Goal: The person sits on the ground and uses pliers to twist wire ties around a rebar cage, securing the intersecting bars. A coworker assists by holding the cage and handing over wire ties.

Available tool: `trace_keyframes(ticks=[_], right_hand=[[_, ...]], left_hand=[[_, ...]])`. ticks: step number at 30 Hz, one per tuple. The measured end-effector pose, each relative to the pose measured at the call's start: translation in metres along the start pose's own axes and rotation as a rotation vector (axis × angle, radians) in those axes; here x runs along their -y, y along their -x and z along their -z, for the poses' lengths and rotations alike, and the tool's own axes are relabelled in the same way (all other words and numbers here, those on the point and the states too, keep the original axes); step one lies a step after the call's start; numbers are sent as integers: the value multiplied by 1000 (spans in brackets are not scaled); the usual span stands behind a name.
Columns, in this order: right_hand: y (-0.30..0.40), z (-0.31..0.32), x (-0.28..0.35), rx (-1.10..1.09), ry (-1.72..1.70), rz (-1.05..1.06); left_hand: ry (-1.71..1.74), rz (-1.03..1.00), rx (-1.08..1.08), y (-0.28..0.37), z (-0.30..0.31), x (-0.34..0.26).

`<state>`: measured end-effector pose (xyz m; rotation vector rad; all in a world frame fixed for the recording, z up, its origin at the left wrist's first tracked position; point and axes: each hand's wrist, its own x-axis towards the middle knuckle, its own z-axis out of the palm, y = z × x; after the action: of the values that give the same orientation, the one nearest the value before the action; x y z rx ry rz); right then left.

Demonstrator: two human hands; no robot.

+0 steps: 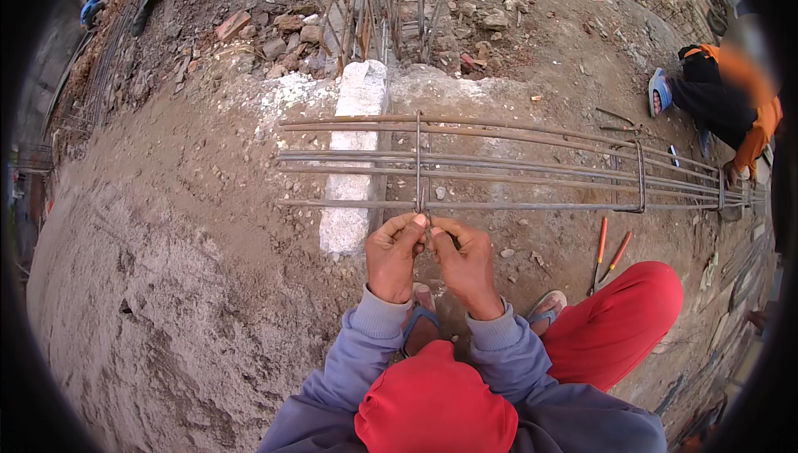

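My left hand [393,260] and my right hand [466,261] meet at the near lower corner of a rectangular steel stirrup [418,160]. Thumbs and forefingers are pinched around a thin piece of tie wire [427,240], mostly hidden by the fingers. The stirrup encloses several long rebars [499,172], which run from left to right in front of me. Beneath their left ends lies a whitish concrete block [349,188]. More stirrups, including one at mid-length [640,175], stand along the bars to the right.
Orange-handled pincers [601,253] lie by my right foot; another dark hand tool [617,121] lies beyond the bars. A crouching co-worker in orange [757,129] has a hand at the cage's far right. Upright rebars [365,10] and broken bricks [290,24] stand ahead.
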<state>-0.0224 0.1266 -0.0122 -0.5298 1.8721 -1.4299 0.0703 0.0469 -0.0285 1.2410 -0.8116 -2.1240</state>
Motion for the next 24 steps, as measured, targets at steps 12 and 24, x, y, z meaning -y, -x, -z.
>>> trace_keyframes(ticks=[12,24], right_hand=[[2,-6,32,39,324,245],[16,-8,47,276,-125,-9]], left_hand=[[-73,-95,64,-8,9,3],[74,-229,169,-8,16,34]])
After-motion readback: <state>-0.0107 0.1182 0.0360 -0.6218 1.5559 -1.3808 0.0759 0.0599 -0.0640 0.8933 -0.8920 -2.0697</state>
